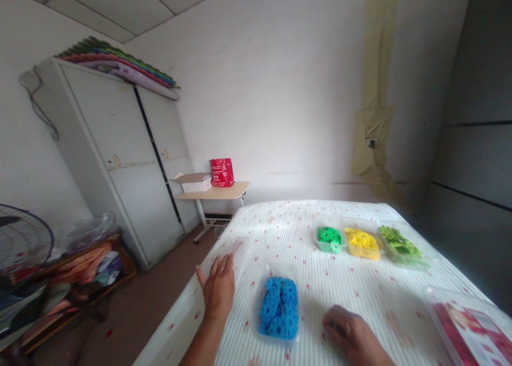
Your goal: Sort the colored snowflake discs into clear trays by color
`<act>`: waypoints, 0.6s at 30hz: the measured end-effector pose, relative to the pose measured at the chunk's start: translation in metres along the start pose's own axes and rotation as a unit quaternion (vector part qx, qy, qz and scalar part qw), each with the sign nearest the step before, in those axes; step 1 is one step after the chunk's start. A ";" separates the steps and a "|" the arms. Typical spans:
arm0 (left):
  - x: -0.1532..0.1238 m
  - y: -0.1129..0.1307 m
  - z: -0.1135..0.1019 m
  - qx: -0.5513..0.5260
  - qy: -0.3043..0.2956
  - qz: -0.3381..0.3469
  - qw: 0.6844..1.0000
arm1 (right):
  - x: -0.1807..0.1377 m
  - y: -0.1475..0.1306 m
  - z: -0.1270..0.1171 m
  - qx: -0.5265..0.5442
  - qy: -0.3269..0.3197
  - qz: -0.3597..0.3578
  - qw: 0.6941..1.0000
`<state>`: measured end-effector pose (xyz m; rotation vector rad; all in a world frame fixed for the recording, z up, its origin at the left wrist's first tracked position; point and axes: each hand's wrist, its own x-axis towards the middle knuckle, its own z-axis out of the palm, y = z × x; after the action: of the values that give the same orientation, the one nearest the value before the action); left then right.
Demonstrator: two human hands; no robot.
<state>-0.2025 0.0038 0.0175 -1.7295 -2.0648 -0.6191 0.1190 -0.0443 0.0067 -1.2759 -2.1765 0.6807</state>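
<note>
My left hand [219,287] lies flat on the white dotted bed sheet [344,291], fingers stretched out, its fingertips at a clear plastic lid [234,248]. Just right of it sits a clear tray of blue snowflake pieces [279,308]. My right hand [347,334] rests knuckles-up on the sheet to the right of the blue tray, fingers curled under; whether it holds anything is hidden.
Farther back stand trays of green pieces [329,237], yellow pieces [362,243] and light-green pieces [399,244]. A clear box with a red label [472,326] sits at the right edge. A grey wardrobe [116,163], a small table [214,192] and a cluttered shelf [76,270] line the left.
</note>
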 end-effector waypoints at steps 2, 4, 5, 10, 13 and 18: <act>0.000 -0.001 -0.002 -0.011 0.016 0.011 1.000 | 0.000 0.001 0.000 -0.001 -0.002 -0.001 1.000; 0.001 -0.001 -0.007 -0.025 0.036 0.011 0.999 | 0.001 0.001 0.001 -0.002 -0.001 0.000 1.000; 0.002 0.000 -0.011 -0.036 0.047 0.008 0.998 | 0.001 0.001 0.001 -0.002 -0.001 0.000 1.000; 0.013 0.004 -0.037 -0.169 0.079 -0.049 0.981 | 0.001 0.000 0.000 -0.001 0.004 -0.003 1.000; 0.017 0.008 -0.055 -0.324 0.080 -0.141 0.932 | 0.001 -0.004 -0.004 0.035 0.030 -0.006 0.999; 0.000 0.024 -0.076 -0.536 0.020 -0.225 0.814 | 0.014 -0.017 -0.016 0.114 0.105 -0.010 0.988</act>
<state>-0.1786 -0.0349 0.0826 -1.5730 -2.2391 -2.2882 0.1135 -0.0368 0.0322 -1.1496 -1.8799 0.7290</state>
